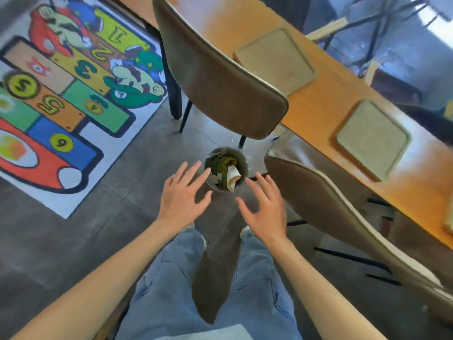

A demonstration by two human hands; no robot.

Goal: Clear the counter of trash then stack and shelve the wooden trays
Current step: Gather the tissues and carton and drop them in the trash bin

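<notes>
- Nearest the camera, the person's legs in blue jeans [171, 285] stand on a grey tiled floor [61, 241], both bare forearms reaching forward over them.
- The left hand [182, 192] hovers palm down with its fingers [196, 168] spread wide and straight, holding nothing; the fingertips lie just beside the near-left rim of the trash bin.
- The right hand [266, 207] hovers the same way, fingers [259, 182] spread wide and empty, just beside the bin's near-right rim.
- Between and just beyond the two hands stands a small round trash bin [241, 159] on the floor, filled with greenish scraps and a crumpled pale paper [232, 177] that leans against its near wall.
- To the right, a brown padded chair [331, 212] with a pale edge stands against the tabletop; a second brown chair [220, 79] stands beyond the bin.
- On the left floor lies a bright rug [73, 94] with cartoon figures and numbered squares.
- Farther right, the long orange-brown tabletop [326, 114] runs diagonally. Two pale wooden trays lie flat on it, well apart: the nearer tray [372, 138] beyond the right chair, the farther tray [275, 60] behind the second chair's back.
- Beyond the tabletop the frame is blurred; only dark frames and bright glare show.
</notes>
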